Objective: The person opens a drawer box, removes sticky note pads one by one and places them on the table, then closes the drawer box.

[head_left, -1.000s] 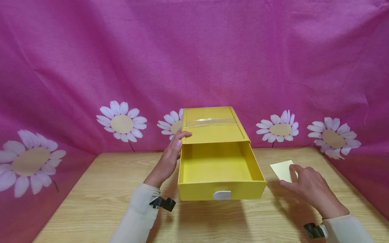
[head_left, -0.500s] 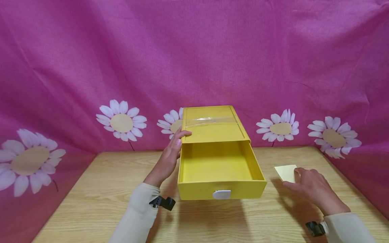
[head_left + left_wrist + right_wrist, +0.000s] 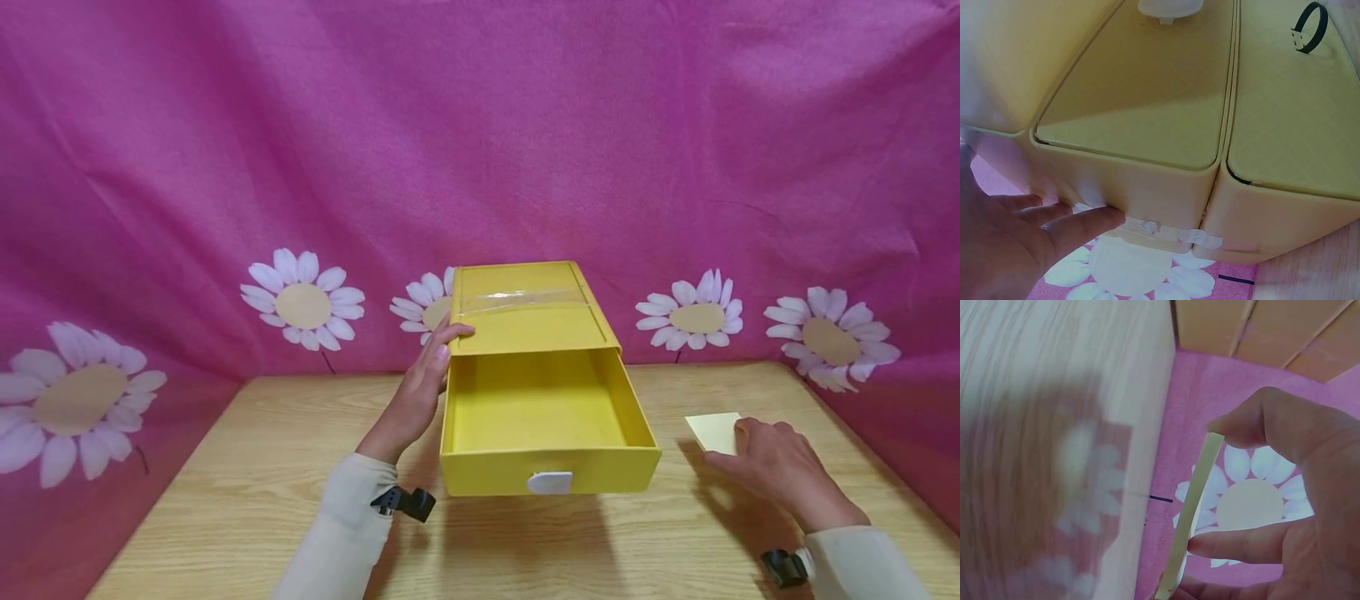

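Moved slightly toward 4 o'clock since one second ago, and together: right grip and pale yellow note pad. Unmoved over the same stretch: yellow box, pulled-out drawer and left grip. With the right grip, pinching the note pad between thumb and fingers along its 3 o'clock side. Place of the note pad: well apart from the drawer at about 3 o'clock, over the pale wooden tabletop; seen edge-on and thick from the right wrist. With the left grip, touching the box side at about 10 o'clock from the drawer, fingers spread and mostly straight, one fingertip over the top edge. On the drawer front, at 6 o'clock, a white handle. Across the box top, at 12 o'clock from the drawer, a strip of clear tape. From the left wrist, at 1 o'clock, a black loop on a yellow front. At 12 o'clock, behind everything, pink cloth with white daisies. At the cuffs of pale sleeves, small black cameras.
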### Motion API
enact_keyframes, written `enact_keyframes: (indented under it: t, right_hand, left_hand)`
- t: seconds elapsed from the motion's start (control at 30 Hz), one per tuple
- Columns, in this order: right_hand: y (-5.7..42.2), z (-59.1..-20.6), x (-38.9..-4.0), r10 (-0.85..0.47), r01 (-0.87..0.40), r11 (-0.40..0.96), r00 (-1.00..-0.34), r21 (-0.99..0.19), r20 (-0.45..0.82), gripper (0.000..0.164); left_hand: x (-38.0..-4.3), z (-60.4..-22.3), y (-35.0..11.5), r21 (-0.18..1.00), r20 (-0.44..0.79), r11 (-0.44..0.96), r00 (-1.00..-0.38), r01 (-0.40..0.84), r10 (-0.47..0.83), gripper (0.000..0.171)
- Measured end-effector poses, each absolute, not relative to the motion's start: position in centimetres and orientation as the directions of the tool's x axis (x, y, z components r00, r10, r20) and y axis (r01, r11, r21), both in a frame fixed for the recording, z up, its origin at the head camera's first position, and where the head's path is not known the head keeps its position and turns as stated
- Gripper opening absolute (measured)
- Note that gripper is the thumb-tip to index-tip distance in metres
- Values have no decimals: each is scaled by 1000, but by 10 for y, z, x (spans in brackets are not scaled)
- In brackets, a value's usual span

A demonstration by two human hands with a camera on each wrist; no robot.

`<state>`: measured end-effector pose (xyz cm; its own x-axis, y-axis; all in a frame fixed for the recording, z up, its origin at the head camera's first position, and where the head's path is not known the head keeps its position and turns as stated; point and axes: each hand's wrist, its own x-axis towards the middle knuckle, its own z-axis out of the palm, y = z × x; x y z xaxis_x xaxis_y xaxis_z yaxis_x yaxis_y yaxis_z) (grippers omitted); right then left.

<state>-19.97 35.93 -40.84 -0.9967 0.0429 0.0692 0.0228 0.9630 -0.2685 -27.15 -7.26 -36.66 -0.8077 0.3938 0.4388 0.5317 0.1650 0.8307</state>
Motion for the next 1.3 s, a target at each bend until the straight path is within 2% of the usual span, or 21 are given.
enact_keyframes:
  t: [0.37,0.47,0.6,0.77,1.3]
  right_hand:
    - [364,-412,-205,88,94,953,-996,-289,-34,52]
    - [365,-415,-206,97,117,947,-992,-299,-80,63]
    - [366,-417,-207,106,140,948,-986,-285,-132,68]
    - [367,-420,-208,112,150,950,-983,-272,-148,58]
    - [373,-429,-206,76,108,963,-988,-247,-136,51]
  left_hand:
    - [-271,-367,-73,822,457,158,-800,547,389,41]
    - [-272,-367,-73,821,456,161,-800,547,390,41]
    - [-272,-367,-73,822,452,167,-802,544,391,41]
    - [-272,-368,-73,823,449,170,-803,542,391,42]
    - [-272,-368,-72,819,454,172,-801,548,391,41]
